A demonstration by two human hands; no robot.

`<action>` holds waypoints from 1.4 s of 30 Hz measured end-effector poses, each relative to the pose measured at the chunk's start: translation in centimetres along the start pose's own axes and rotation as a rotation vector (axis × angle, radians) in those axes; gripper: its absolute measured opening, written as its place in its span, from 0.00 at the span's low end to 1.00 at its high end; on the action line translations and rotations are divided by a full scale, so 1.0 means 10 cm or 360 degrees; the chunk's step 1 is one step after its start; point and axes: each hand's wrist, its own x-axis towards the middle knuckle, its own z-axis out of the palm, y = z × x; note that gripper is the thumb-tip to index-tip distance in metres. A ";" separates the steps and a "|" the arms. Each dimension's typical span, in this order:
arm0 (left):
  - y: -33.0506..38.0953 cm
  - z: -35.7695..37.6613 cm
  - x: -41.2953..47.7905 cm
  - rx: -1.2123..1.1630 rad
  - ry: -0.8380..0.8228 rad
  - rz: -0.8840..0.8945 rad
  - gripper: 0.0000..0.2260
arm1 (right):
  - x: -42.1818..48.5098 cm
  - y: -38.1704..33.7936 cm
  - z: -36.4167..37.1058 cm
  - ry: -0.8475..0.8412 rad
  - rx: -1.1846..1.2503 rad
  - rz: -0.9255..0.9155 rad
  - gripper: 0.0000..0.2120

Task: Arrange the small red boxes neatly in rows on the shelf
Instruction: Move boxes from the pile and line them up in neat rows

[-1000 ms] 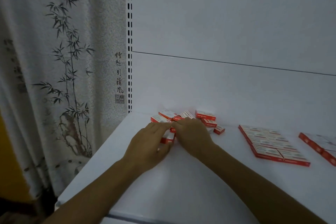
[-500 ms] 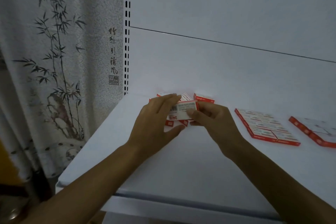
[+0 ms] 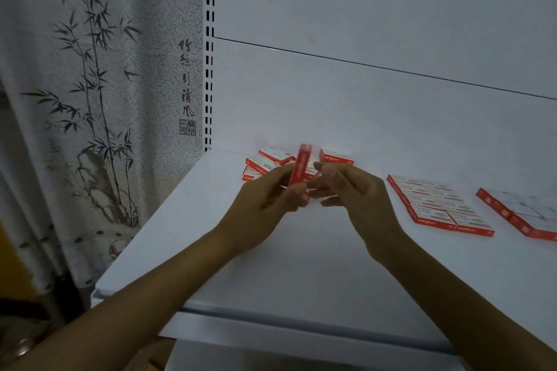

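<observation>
A small red box (image 3: 299, 168) stands on edge in the air above the white shelf (image 3: 271, 268), gripped by my left hand (image 3: 265, 205) with fingers behind it and thumb below. My right hand (image 3: 358, 199) closes in from the right, its curled fingertips and thumb at the same box. Under it a second red and white box (image 3: 306, 198) shows between the two hands. Several loose red boxes (image 3: 265, 164) lie in a jumble at the back left, partly hidden by my fingers. Flat, tidy blocks of boxes lie at the right (image 3: 437, 203) and at the far right (image 3: 524, 214).
A slotted white upright (image 3: 209, 69) marks the shelf's left back corner. A curtain with a bamboo print (image 3: 90, 99) hangs left of the shelf. The white back panel (image 3: 361, 99) rises behind the boxes. The shelf's front edge (image 3: 271, 313) runs below my forearms.
Both hands lifted a box out of the loose pile and turned it from flat to standing on edge. The view tilted downward a little.
</observation>
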 end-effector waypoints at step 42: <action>0.50 1.45 0.41 0.0091 -0.0429 -0.0463 0.30 | -0.42 0.26 -1.60 -0.0145 -0.0738 -0.0048 0.21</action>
